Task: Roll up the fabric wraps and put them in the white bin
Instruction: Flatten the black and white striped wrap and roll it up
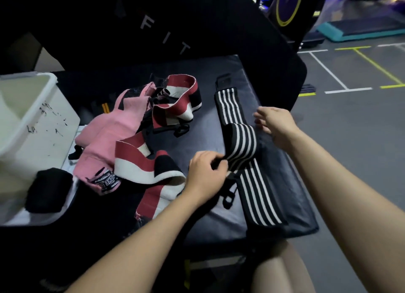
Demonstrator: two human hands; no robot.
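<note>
There is only one view, from the person's head. It looks forward and steeply down, from close, at a dark padded bench (208, 139); gym floor (350, 128) is at the right.

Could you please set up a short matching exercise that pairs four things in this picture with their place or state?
Things:
1. striped wrap
2. pink wrap
3. white bin
4. right hand

Descriptions:
A. at the far left
B. fingers straight, beside the striped band
C. pinched by the left hand
D. heaped with the red, white and black wraps

Pairs: 1-C, 2-D, 3-A, 4-B
</note>
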